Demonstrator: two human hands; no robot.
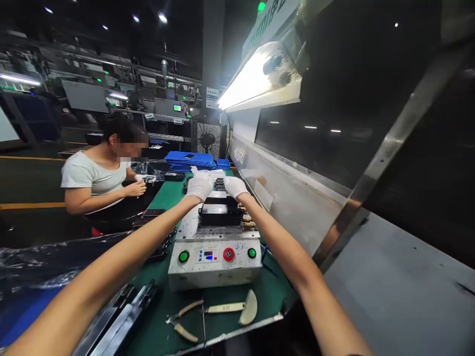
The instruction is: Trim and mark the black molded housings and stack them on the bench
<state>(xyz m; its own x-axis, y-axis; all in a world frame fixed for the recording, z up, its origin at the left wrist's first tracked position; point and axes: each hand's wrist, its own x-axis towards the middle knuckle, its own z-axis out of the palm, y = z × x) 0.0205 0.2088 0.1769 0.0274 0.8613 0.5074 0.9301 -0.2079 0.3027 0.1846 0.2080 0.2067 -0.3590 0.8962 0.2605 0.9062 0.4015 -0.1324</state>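
Observation:
Both of my arms stretch forward over a white bench machine, and both hands wear white gloves. My left hand [200, 185] is above the machine's far left side, with its fingers curled. My right hand [236, 187] is curled in the same way at the far right. White material [217, 173] shows between them; whether it is cloth or glove fingers I cannot tell. Dark slotted parts [220, 184] lie between the hands, and what the fingers grip is hidden. Nearer me, a black rectangular housing [221, 215] sits on the machine [215, 277], beside brass fittings [248, 221].
A mallet [232, 307] and pliers [183, 321] lie near the front edge of the green mat [159, 316]. Long dark metal parts [118, 321] are at left. Blue sheets [191, 159] are stacked behind. A co-worker [100, 173] sits left. A lamp [263, 79] hangs overhead.

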